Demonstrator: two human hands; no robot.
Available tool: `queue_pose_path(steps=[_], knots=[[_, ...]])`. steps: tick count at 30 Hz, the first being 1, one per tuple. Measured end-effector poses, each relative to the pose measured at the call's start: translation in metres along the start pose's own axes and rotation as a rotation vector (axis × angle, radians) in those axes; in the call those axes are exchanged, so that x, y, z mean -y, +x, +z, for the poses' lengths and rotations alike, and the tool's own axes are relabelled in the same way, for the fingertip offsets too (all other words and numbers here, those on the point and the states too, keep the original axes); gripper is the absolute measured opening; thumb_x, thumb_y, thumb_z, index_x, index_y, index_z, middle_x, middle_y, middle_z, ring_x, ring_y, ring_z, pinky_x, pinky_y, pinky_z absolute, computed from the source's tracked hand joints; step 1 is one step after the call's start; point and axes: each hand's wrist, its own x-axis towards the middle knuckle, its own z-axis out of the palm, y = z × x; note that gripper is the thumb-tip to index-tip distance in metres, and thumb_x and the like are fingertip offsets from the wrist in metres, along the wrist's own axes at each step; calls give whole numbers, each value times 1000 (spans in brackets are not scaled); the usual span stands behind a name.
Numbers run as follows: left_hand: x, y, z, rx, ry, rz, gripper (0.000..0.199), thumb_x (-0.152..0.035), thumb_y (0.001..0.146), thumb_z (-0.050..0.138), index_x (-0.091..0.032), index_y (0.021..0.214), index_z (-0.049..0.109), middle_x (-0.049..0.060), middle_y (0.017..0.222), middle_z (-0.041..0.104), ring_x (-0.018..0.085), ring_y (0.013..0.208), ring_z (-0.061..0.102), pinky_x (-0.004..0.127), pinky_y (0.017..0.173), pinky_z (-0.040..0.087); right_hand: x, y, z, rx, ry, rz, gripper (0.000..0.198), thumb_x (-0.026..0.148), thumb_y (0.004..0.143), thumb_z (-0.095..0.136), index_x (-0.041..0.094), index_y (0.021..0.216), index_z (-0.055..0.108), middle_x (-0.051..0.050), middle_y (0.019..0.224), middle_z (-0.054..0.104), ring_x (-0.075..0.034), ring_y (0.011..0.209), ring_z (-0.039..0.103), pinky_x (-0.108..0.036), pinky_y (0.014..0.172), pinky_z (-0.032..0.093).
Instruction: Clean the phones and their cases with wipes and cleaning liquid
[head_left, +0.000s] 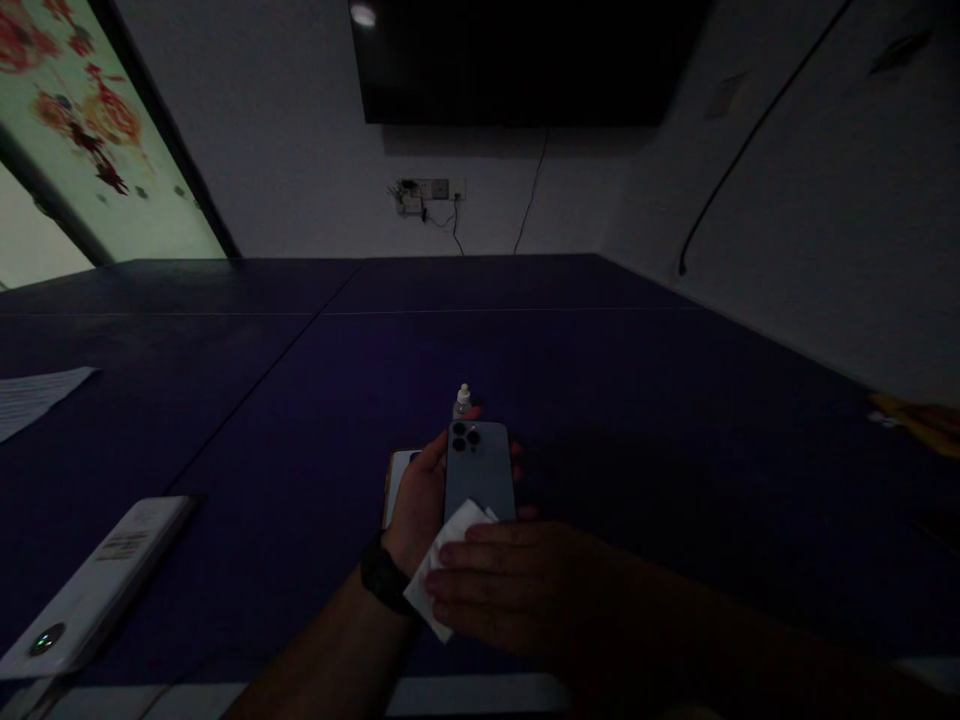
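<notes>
My left hand (pixel 421 500), with a dark watch on its wrist, is wrapped round a grey-blue smartphone (pixel 481 470). The phone's back and its camera cluster face up. Against the phone's lower end, my right hand (pixel 517 585) presses a folded white tissue (pixel 454 530) under its fingers. The lower part of the phone is hidden by the tissue and the hand. Just beyond the phone stands a small dropper bottle (pixel 463 400) with a white cap. Behind my left wrist a flat white item (pixel 400 475) with a brownish edge lies partly hidden.
A long white device (pixel 97 590) lies on the dark blue table (pixel 600 380) at left, near a paper sheet (pixel 41 395). At the right edge is a yellow-red item (pixel 919 420). A screen (pixel 525 60) and sockets (pixel 435 190) are on the far wall.
</notes>
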Motion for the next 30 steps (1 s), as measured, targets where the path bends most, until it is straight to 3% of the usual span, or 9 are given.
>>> queue_pose_path(steps=[2,5,7,13,15,20,23,27,30], knots=[[3,0,2,12,-9,-8,42,-39,102,43,-22,137,59,11,104,76,23,81,75,36,75,57,-9,-4,-2,-22,-7,42,74,56,100,51,4,152,43,-17,158,45,-25,149,40,-40,127,26],[8,-1,3,17,-46,-61,39,-40,100,49,-12,122,67,10,90,75,19,73,72,31,76,56,-38,-18,-16,-123,-84,260,90,66,94,56,8,158,33,-19,163,36,-30,153,31,-48,125,29],[10,-1,2,15,-46,-89,41,-42,99,50,-9,116,69,9,84,74,19,70,71,31,75,55,-49,-23,-23,-121,-123,326,94,68,93,55,6,159,29,-21,164,32,-32,154,28,-50,125,28],[8,0,-1,5,-96,-74,36,-39,100,49,-16,118,70,6,86,74,16,69,70,26,67,51,-17,-12,-10,-56,-12,150,87,62,96,56,7,159,31,-18,161,40,-26,153,33,-43,128,24],[8,0,-1,1,-99,-68,34,-38,99,50,-17,118,70,7,90,74,18,74,71,26,69,51,-19,-12,-8,-88,-26,181,86,62,96,57,9,159,32,-18,160,42,-27,152,34,-44,127,27],[14,0,-1,-25,-38,-70,41,-44,99,49,-13,115,69,11,96,76,24,84,73,34,79,53,-61,-21,-13,-202,-150,388,94,68,93,55,7,159,29,-25,161,36,-35,152,33,-55,122,33],[15,-1,-1,-55,-15,-64,44,-48,100,48,-11,111,69,12,96,75,26,89,73,36,83,54,-60,-13,-9,-236,-160,356,96,68,93,56,4,158,28,-28,161,35,-35,152,32,-55,123,33],[17,-2,-1,-90,-61,-8,37,-46,99,50,-15,99,70,8,88,75,23,85,73,34,85,53,-42,1,-2,-253,-140,221,88,63,96,55,4,157,33,-23,160,40,-30,152,33,-48,126,30],[16,0,1,-109,-75,-31,36,-45,99,48,-15,101,69,7,89,75,23,87,73,35,86,54,-46,0,-8,-226,-141,260,86,61,95,58,3,155,37,-23,158,43,-31,150,37,-48,124,33]])
